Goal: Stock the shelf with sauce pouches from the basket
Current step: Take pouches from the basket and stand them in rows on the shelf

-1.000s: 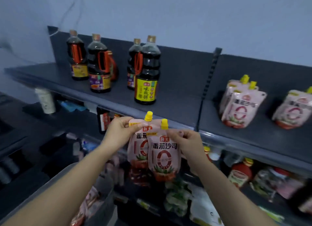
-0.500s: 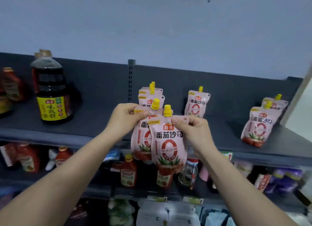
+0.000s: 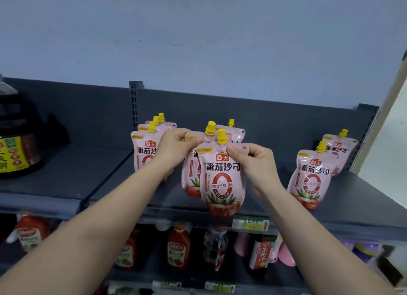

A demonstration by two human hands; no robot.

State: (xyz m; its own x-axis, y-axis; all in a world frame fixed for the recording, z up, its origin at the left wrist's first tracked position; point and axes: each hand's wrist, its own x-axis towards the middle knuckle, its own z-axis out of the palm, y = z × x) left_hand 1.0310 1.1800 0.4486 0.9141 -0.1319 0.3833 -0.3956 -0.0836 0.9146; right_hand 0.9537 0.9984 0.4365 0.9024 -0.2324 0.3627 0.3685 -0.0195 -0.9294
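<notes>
Two pink tomato-sauce pouches with yellow caps hang above the front of the dark top shelf (image 3: pixel 105 173). My right hand (image 3: pixel 255 162) pinches the top corner of the front pouch (image 3: pixel 222 178). My left hand (image 3: pixel 176 147) pinches the top of the rear pouch (image 3: pixel 191 176), which the front one half hides. Standing on the shelf are a row of pouches at the left (image 3: pixel 143 154), one pouch behind my hands (image 3: pixel 233 132), and two pouches at the right (image 3: pixel 310 180). The basket is out of view.
A large dark soy sauce bottle (image 3: pixel 15 140) stands at the shelf's far left. A slotted upright (image 3: pixel 134 105) divides the back panel. Ketchup bottles (image 3: pixel 178 248) and other bottles fill the lower shelf. A pale wall edge (image 3: pixel 383 118) bounds the right side.
My view swung right from the soy sauce bottles to the pouch section. Both hands carried the two pouches up and forward, over the shelf between the standing pouches.
</notes>
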